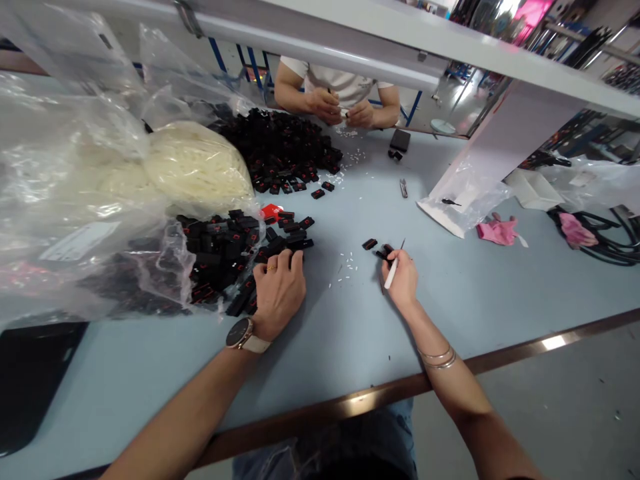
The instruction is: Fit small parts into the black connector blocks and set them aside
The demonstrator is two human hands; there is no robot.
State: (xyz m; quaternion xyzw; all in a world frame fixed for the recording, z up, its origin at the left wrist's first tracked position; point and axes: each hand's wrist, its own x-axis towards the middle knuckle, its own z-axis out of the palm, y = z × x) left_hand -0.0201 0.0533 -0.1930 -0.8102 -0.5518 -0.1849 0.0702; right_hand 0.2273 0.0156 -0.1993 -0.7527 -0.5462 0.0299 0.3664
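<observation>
My left hand (281, 287), wearing a ring and a watch (240, 332), lies palm down at the edge of a heap of black plastic parts (220, 250). Its fingers are bent over the nearest parts, and the fingertips are partly hidden. My right hand (404, 279) is closed around a white-handled tool (393, 272) with a thin dark tip. Black pieces (384, 253) sit against its fingers; whether they are gripped is unclear. A single black part (369, 244) lies just left of them. Tiny white pieces (349, 261) are scattered between my hands.
Clear plastic bags (200, 167) fill the left side. Behind them is a bigger black heap (285, 147). Across the table a co-worker's hands (345, 113) hold something small. A small metal tool (403, 188), a pink glove (497, 230) and a shelf post (480, 147) are to the right.
</observation>
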